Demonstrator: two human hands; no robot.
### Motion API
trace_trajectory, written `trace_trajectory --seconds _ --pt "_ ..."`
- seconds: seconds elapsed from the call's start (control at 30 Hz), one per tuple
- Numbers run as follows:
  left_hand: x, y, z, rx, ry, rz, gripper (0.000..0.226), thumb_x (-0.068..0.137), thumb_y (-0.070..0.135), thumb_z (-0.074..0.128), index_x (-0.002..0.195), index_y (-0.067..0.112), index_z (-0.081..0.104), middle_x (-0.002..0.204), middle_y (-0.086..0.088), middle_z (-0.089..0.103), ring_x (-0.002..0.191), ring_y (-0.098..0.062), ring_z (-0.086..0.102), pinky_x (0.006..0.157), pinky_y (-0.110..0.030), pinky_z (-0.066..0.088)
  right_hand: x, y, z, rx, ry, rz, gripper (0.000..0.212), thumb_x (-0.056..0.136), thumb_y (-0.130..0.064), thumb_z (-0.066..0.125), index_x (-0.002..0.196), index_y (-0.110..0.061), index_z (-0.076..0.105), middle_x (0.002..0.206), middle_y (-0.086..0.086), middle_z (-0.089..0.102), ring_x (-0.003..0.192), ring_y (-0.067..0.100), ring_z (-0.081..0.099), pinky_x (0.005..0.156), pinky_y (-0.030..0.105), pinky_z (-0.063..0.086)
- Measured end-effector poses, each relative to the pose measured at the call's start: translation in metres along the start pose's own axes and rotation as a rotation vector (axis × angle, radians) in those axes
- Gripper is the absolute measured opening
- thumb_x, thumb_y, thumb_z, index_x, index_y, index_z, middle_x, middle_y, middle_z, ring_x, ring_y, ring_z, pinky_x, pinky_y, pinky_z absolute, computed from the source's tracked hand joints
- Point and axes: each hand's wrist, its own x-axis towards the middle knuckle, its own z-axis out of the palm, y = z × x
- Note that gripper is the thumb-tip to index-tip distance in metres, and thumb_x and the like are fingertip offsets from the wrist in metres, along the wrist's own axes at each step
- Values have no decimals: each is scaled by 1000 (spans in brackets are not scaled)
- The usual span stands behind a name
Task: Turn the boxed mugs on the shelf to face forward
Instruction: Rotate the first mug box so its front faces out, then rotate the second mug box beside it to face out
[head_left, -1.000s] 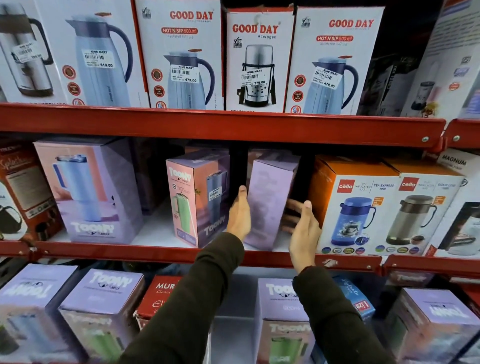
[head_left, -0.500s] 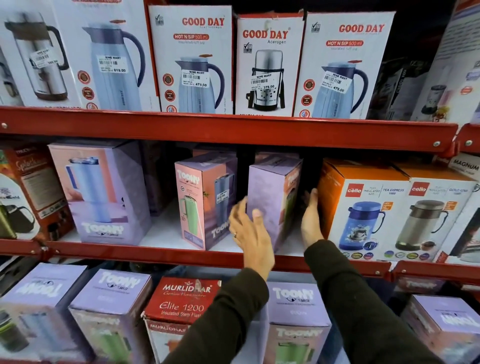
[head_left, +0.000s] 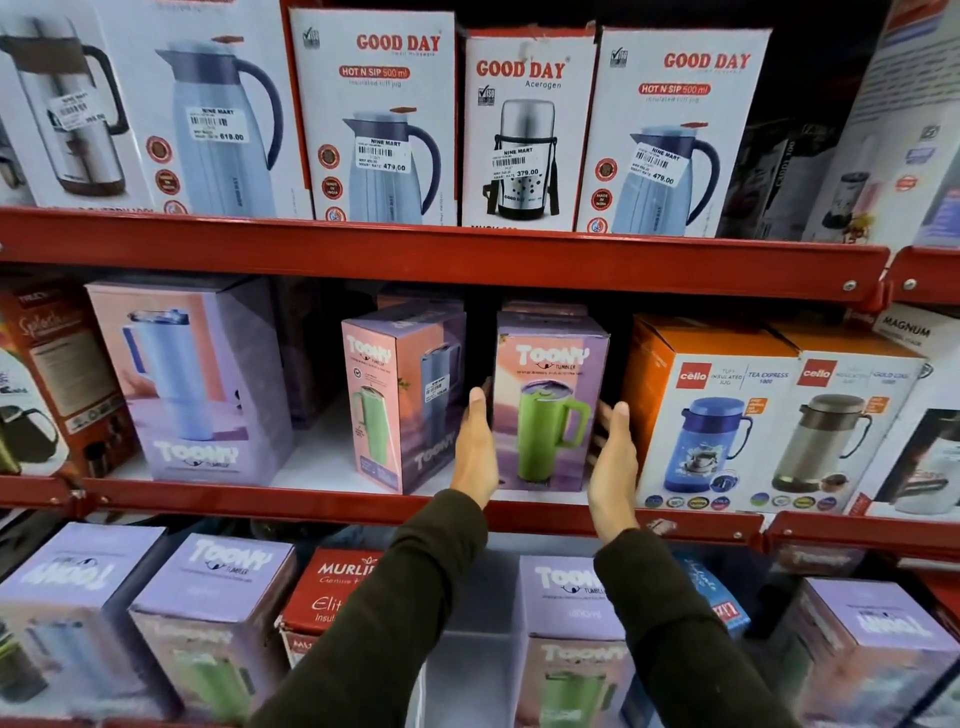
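A purple-and-pink Toony tumbler box with a green mug picture (head_left: 548, 410) stands upright on the middle red shelf (head_left: 311, 501), its picture side facing me. My left hand (head_left: 477, 449) lies flat against its left side and my right hand (head_left: 613, 462) against its right side, so both hold it. To its left a second Toony box with a green mug (head_left: 402, 395) stands turned at an angle, one corner toward me. Further left stands a larger Toony box with a blue tumbler (head_left: 192, 379), also slightly angled.
Two orange Cello jug boxes (head_left: 769, 415) stand close to the right of my right hand. Good Day flask boxes (head_left: 530, 130) fill the shelf above. More Toony boxes (head_left: 571, 623) and a red Murlidhar box (head_left: 332, 587) sit on the shelf below.
The box between my hands has been turned from its plain purple side to its green mug picture side. My hands have shifted to its left and right sides.
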Motion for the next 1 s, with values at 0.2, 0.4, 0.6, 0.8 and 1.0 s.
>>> trace_trajectory --seconds 0.2,0.4,0.6,0.8,1.0 --pt "-6 1 -2 50 -41 32 63 105 56 21 161 28 17 171 4 16 158 -15 15 129 -40 11 -10 1 -4 -81 -27 -81 102 71 -96 40 152 -34 46 156 -5 52 145 15 47 125 50 35" --pt "-27 -1 -12 106 246 460 43 103 43 31 140 27 48 143 9 51 137 -2 45 120 -30 32 -44 0 11 -153 108 -386 53 95 -62 32 137 -36 52 139 -3 50 137 18 46 119 40 37" --pt "-29 27 -64 217 573 743 44 105 24 30 142 11 49 145 -9 45 135 -4 39 115 -15 27 -70 1 68 -88 -88 -401 40 101 -50 34 135 -41 52 147 -11 49 145 6 41 125 35 32" --pt "19 47 -125 6 542 367 56 106 45 27 154 17 37 162 -3 36 147 -11 33 122 -28 23 -68 4 124 -111 -311 -224 48 104 -52 31 144 -33 49 145 -18 47 148 9 38 128 43 27" --pt "23 38 -141 19 293 74 66 101 65 17 130 25 62 135 -2 65 130 -21 57 119 -40 37 -69 10 152 -147 -358 -11 52 111 -39 28 160 -22 28 173 -2 17 162 18 4 133 44 3"
